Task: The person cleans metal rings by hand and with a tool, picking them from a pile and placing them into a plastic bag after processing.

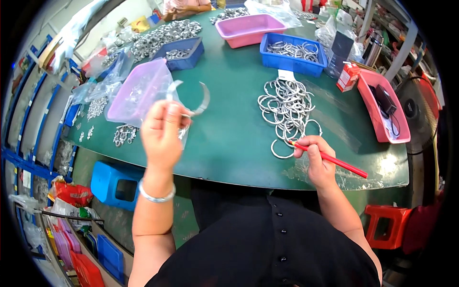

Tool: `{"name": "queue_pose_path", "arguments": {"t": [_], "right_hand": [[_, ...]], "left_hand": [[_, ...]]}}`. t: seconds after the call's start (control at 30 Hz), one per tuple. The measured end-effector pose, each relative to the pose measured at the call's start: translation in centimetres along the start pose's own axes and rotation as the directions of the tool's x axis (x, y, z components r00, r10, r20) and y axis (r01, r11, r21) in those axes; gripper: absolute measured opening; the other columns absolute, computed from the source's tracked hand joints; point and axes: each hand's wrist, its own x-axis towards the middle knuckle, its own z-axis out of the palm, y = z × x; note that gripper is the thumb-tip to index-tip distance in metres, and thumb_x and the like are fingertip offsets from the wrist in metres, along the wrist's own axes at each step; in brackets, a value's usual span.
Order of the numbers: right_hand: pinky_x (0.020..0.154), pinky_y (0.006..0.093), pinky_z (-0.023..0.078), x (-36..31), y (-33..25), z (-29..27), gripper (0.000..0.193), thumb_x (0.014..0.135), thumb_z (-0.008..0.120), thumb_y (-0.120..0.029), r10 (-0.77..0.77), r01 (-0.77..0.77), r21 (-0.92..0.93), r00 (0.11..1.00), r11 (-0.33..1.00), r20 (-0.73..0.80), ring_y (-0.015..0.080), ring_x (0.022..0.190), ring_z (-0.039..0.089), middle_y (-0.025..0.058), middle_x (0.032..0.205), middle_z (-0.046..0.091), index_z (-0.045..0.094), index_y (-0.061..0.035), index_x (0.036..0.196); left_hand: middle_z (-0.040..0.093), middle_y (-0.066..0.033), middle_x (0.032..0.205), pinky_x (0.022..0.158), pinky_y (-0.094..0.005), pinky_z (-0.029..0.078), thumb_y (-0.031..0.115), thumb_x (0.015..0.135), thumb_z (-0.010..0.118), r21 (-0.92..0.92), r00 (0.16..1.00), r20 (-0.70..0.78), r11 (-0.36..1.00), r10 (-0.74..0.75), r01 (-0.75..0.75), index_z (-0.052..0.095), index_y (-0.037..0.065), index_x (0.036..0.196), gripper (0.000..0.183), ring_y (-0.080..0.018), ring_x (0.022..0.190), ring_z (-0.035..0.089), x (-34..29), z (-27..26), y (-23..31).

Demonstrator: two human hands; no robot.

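On the green table (pixel 224 148), the pile of metal rings (pixel 285 106) lay ahead of the right hand (pixel 319 165), just beyond its fingertips. The right hand was the nearer one; the left hand (pixel 163 128) was raised well apart, to the left of the pile. The long axis of the pile ran away from the near table edge.

The right thumb and fingers pinched a red pen (pixel 346 165) close to its tip end. The pen sloped from upper left to lower right, its tip directed at the lowest rings; contact between tip and rings could not be determined. The left thumb and fingers pinched an open metal ring (pixel 205 99) at its lower part. That ring was held above the table, with its gap facing away from the near edge.

A white tag (pixel 286 75) lay at the far end of the pile, beside the blue bin (pixel 299 67); no writing on it was legible. A red and white carton (pixel 348 76) farther right bore small print. No lettering was discernible on the pen or the held ring.
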Motion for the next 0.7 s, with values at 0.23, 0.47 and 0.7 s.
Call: {"name": "queue_pose_path", "arguments": {"t": [0.23, 0.47, 0.7], "right_hand": [[0.067, 0.0243, 0.045, 0.1, 0.3, 0.2, 0.025, 0.091, 0.048, -0.022, 0.033, -0.033, -0.017, 0.999, 0.999, -0.021, 0.0120, 0.072, 0.055, 0.0078, 0.084, 0.058, 0.055, 0.0019, 0.094], [0.066, 0.0243, 0.045, 0.1, 0.5, 0.2, 0.024, 0.090, 0.047, -0.020, 0.041, -0.042, -0.020, 0.999, 0.999, -0.035, 0.0120, 0.071, 0.055, 0.0077, 0.080, 0.058, 0.055, 0.0022, 0.092], [0.066, 0.0243, 0.045, 0.0, 0.5, -0.3, 0.022, 0.091, 0.046, -0.018, 0.046, -0.048, -0.043, 0.998, 0.998, -0.049, 0.0118, 0.071, 0.055, 0.0076, 0.081, 0.058, 0.055, 0.0021, 0.092]], "left_hand": [[0.056, -0.0012, 0.071, 0.055, -0.0204, 0.042, 0.018, 0.092, 0.046, 0.089, 0.977, -0.186, 0.992, 0.106, -0.090, 0.056, 0.003, 0.081, 0.021, -0.0079, 0.060, 0.052, 5.8, -9.2, 1.1], [0.057, -0.0021, 0.068, 0.054, -0.0201, 0.042, 0.020, 0.091, 0.045, -0.024, 0.973, -0.202, 0.994, -0.110, 0.108, 0.056, 0.006, 0.080, 0.021, -0.0088, 0.058, 0.054, 7.6, -13.1, -0.9], [0.057, -0.0005, 0.068, 0.054, -0.0194, 0.042, 0.021, 0.091, 0.046, 0.031, 0.977, -0.190, 0.994, -0.095, 0.102, 0.056, 0.006, 0.080, 0.021, -0.0079, 0.058, 0.053, 8.3, -12.9, -1.9]]}}
